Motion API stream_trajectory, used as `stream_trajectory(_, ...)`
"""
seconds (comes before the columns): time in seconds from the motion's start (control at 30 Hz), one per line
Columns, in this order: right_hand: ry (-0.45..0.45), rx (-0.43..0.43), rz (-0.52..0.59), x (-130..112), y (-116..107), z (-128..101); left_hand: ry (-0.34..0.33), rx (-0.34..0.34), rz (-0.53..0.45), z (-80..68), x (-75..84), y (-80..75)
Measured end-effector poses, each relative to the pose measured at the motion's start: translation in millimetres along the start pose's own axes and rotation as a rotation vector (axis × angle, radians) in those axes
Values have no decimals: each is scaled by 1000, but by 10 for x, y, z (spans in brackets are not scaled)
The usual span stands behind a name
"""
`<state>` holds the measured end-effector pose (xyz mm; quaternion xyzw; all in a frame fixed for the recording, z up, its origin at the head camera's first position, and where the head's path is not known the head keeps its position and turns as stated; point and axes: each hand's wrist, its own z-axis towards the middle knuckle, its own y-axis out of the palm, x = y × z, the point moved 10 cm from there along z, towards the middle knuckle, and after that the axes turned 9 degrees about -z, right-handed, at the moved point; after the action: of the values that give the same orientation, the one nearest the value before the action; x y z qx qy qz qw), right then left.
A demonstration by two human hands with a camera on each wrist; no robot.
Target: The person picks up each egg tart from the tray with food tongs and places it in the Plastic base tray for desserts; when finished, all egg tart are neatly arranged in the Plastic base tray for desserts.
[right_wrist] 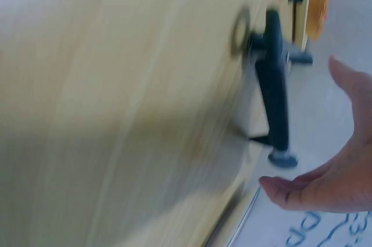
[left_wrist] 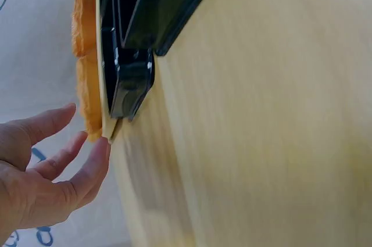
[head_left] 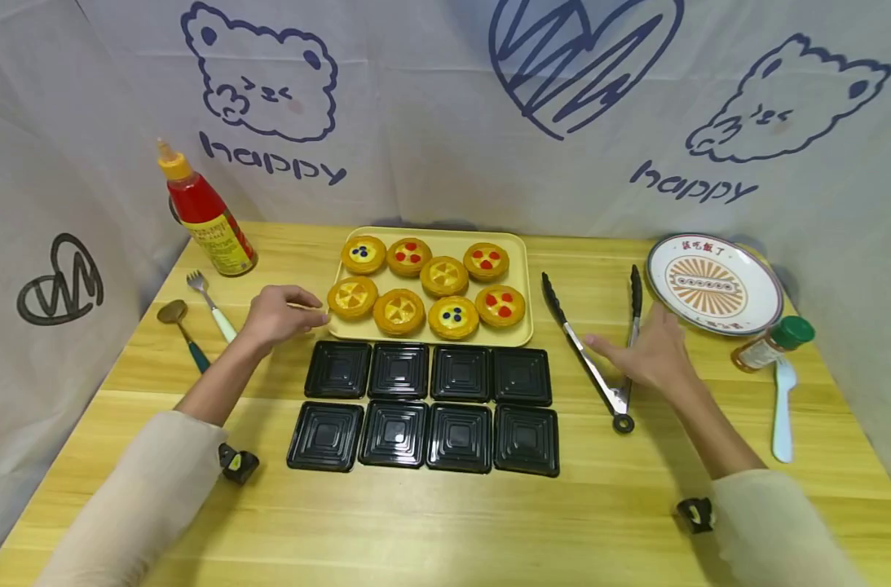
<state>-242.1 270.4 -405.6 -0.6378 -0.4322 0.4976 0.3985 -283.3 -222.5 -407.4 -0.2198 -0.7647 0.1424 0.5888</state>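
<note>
Nearby, left hand [head_left: 280,314] at tray [head_left: 522,281] edge

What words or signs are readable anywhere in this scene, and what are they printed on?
"happy" on the backdrop cloth, under the left bear drawing.
"happy" again under the right bear drawing.
Red characters along the top rim of the plate: too small to read.
Yellow label on the sauce bottle: print too small to read.
Label on the green-capped jar: unreadable.
A scribbled logo on the left cloth: no legible letters.
</note>
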Motion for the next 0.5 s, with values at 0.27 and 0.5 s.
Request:
stream_trajectory(0.27, 73, -17, -54, -175, 165, -84, 14, 77, 75, 74, -40, 74)
stream_trajectory(0.5, 116, 16, -166, -175, 239, -37, 49, 146, 117, 77, -24, 87)
